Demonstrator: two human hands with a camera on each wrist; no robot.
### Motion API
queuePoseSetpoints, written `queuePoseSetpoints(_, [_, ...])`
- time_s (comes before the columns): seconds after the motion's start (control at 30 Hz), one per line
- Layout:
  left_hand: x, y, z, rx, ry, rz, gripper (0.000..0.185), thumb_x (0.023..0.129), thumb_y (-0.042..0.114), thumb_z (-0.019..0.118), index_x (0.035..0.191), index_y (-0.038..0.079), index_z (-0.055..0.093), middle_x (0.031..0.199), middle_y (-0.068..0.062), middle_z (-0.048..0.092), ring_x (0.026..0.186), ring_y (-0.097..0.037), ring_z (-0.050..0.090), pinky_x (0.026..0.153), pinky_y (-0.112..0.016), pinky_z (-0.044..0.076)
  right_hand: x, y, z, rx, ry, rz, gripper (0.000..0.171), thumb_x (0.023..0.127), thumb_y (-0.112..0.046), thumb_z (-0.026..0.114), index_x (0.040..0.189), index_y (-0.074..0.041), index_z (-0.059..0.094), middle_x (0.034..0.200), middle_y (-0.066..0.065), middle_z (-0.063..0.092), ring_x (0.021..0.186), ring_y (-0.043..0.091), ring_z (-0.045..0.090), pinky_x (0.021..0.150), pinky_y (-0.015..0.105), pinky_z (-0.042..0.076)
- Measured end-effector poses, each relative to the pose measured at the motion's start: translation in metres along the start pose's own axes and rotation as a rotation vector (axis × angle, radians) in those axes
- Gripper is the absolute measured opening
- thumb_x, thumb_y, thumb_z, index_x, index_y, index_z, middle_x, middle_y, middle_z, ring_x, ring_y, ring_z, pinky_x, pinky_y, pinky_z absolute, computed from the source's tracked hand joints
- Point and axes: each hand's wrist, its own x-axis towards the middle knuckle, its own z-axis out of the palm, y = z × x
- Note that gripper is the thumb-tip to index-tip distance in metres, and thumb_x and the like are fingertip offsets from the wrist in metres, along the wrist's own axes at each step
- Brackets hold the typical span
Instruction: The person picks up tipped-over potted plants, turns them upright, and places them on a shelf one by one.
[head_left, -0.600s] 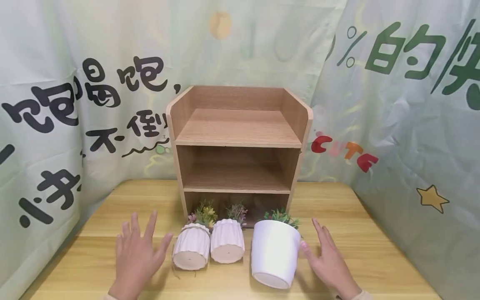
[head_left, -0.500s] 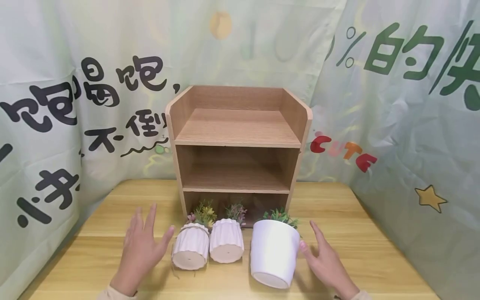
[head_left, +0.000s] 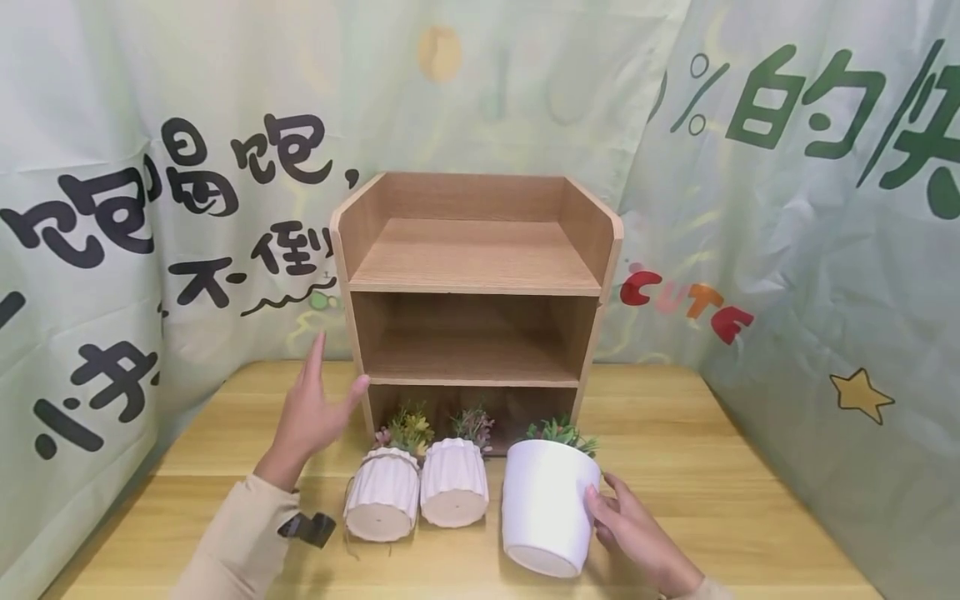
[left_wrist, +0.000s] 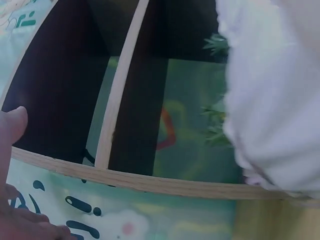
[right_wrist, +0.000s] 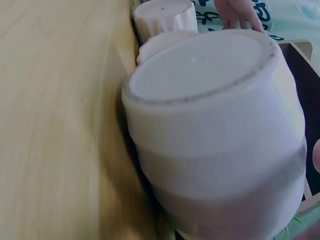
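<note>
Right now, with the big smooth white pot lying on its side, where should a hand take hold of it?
Probably the smooth wall of the big white pot, from its right, where the right hand already touches; two ribbed pots crowd its left.

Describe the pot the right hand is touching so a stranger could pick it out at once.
Start at the wooden shelf unit standing on the table. Three white pots lie tipped over in a row before its bottom opening; take the large pot at the right end, against the right hand. Unlike the two small ribbed pots, it is smooth-sided and clearly bigger.
</note>
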Motion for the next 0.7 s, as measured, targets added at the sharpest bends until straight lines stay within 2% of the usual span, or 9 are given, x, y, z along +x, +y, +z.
queuePoseSetpoints(0.13, [0.021,0.006,0.0,-0.034,-0.004,-0.008,0.098,0.09,0.05,0.061,0.157,0.021,-0.004,0.159,-0.02,0.011,0.136,-0.053,0.021,0.104,-0.07,0.019,0.002,0.0,0.004,0.069,0.001,0.01,0.084,0.1,-0.041,0.046,0.144,0.018,0.006,0.136,0.043,0.036,0.126,0.05,0.041,0.1,0.052,0.041])
queuePoseSetpoints(0.27, [0.043,0.008,0.001,-0.063,-0.01,0.058,0.101,0.088,0.047,0.065,0.157,0.021,-0.004,0.16,-0.017,0.01,0.139,-0.048,0.019,0.106,-0.068,0.018,0.004,-0.002,0.007,0.087,0.022,0.021,0.089,0.099,-0.044,0.046,0.144,0.019,0.001,0.14,0.044,0.029,0.128,0.051,0.038,0.101,0.051,0.04])
queuePoseSetpoints(0.4, [0.063,0.01,0.001,-0.188,-0.005,0.105,0.102,0.086,0.037,0.07,0.157,0.019,-0.002,0.159,-0.018,0.015,0.141,-0.04,0.019,0.11,-0.061,0.018,0.005,-0.004,0.009,0.101,0.015,0.018,0.09,0.099,-0.046,0.045,0.143,0.02,0.001,0.141,0.044,0.024,0.129,0.052,0.034,0.102,0.054,0.036])
queuePoseSetpoints(0.5, [0.075,0.011,0.002,-0.309,-0.005,0.102,0.101,0.086,0.029,0.071,0.156,0.021,-0.002,0.159,-0.015,0.016,0.143,-0.035,0.02,0.112,-0.055,0.019,0.005,-0.005,0.011,0.127,-0.007,0.011,0.088,0.099,-0.045,0.044,0.143,0.02,0.004,0.136,0.041,0.034,0.127,0.053,0.037,0.102,0.058,0.034])
queuePoseSetpoints(0.6, [0.084,0.011,0.004,-0.405,0.005,0.111,0.099,0.086,0.022,0.071,0.156,0.024,0.002,0.157,-0.014,0.021,0.14,-0.035,0.027,0.111,-0.054,0.023,0.006,-0.005,0.013,0.165,-0.041,0.017,0.084,0.1,-0.046,0.043,0.143,0.017,0.007,0.129,0.034,0.043,0.124,0.052,0.041,0.102,0.063,0.032])
queuePoseSetpoints(0.7, [0.089,0.012,0.01,-0.411,0.032,0.109,0.095,0.086,0.018,0.071,0.156,0.022,0.008,0.151,-0.018,0.031,0.133,-0.038,0.035,0.108,-0.055,0.027,0.007,-0.005,0.015,0.207,-0.06,0.03,0.083,0.1,-0.047,0.042,0.142,0.016,0.007,0.126,0.03,0.045,0.122,0.05,0.044,0.099,0.064,0.034])
